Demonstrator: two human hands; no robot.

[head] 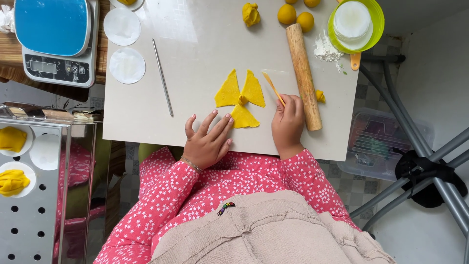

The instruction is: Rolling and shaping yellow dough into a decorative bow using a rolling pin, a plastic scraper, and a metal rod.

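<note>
Pale board (195,29) as table top, tiled floor and grey metal legs (415,146) below; blue-topped scale (53,39) far left, perforated steel tray (34,205) beside. Three yellow dough wedges (240,100) at centre, points meeting; three dough balls (295,14), one crumpled lump (251,13), two white paper rounds (126,46), one rolling pin (304,76), one metal rod (162,77). Left hand (207,139) spread flat, fingertips at lowest wedge; right hand (288,122) pinching thin wooden stick (273,88) beside wedges.

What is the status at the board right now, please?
Left hand flat on the board, fingertips by the yellow dough wedges. Right hand grips a thin stick. Rolling pin lies beside it.
</note>
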